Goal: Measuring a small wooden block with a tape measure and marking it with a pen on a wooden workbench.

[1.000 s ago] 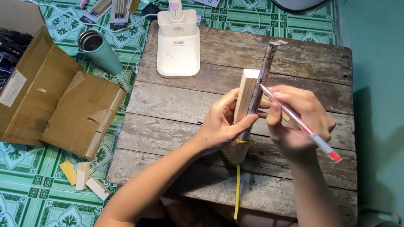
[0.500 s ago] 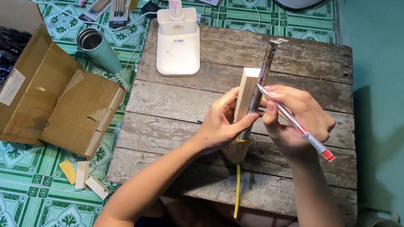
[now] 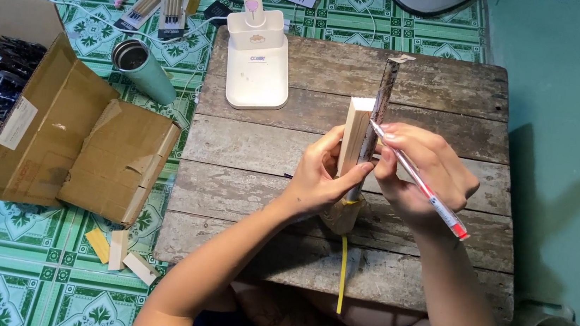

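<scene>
Pale wood block [image 3: 356,137] stands on edge mid counter [image 3: 248,152], left hand [image 3: 317,180] fingers wrapped around it, a dark stick [image 3: 384,87] pressed to its side. Right hand [image 3: 419,179] fingers pinch a red-capped pen [image 3: 429,194], tip at the block's top edge. White lamp base [image 3: 257,60] behind, open cardboard box [image 3: 58,141] on the floor to the left

A weathered wooden plank table [image 3: 248,152] fills the middle of the frame, with a white desk lamp base [image 3: 257,60] on its upper left corner. Beneath lies a green patterned tile floor [image 3: 9,285], bearing an open cardboard box [image 3: 72,142] at left, a metal tumbler [image 3: 143,69] on its side, and small wood offcuts [image 3: 122,253] lower left.
</scene>
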